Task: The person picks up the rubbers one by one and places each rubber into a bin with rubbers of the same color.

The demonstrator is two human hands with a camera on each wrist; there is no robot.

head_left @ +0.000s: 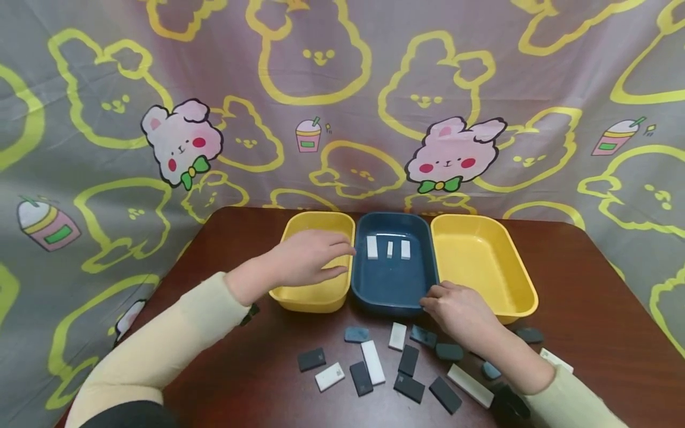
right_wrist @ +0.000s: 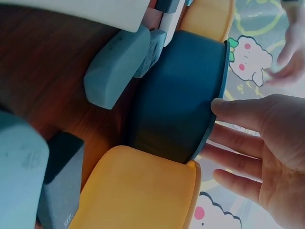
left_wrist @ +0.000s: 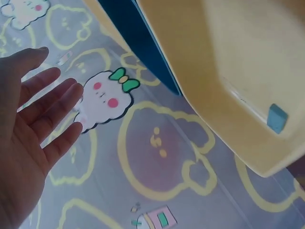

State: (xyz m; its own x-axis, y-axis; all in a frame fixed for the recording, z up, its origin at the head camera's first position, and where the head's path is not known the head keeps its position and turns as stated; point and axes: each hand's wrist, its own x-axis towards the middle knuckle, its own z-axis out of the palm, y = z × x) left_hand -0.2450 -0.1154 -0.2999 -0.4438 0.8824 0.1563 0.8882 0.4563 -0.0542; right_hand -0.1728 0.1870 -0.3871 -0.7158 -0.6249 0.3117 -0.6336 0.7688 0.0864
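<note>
My left hand (head_left: 307, 258) hovers above the left yellow bin (head_left: 313, 301), fingers spread and holding nothing. With thumb and fingers on either side, my right hand (head_left: 462, 309) grips the near right rim of the blue bin (head_left: 393, 282); the right wrist view shows the thumb (right_wrist: 233, 107) against the outside of that rim. Inside the blue bin, a large white block (head_left: 371, 247), a narrow white block (head_left: 390, 249) and a medium white block (head_left: 405, 249) stand in a row. A blue-grey block (left_wrist: 277, 118) shows in the yellow bin in the left wrist view.
A second yellow bin (head_left: 481, 261) adjoins the blue one on the right. Several dark, blue-grey and white blocks lie scattered in front, including a long white block (head_left: 373, 362) and a black block (head_left: 445, 395). A patterned cloth (head_left: 342, 119) hangs behind the table.
</note>
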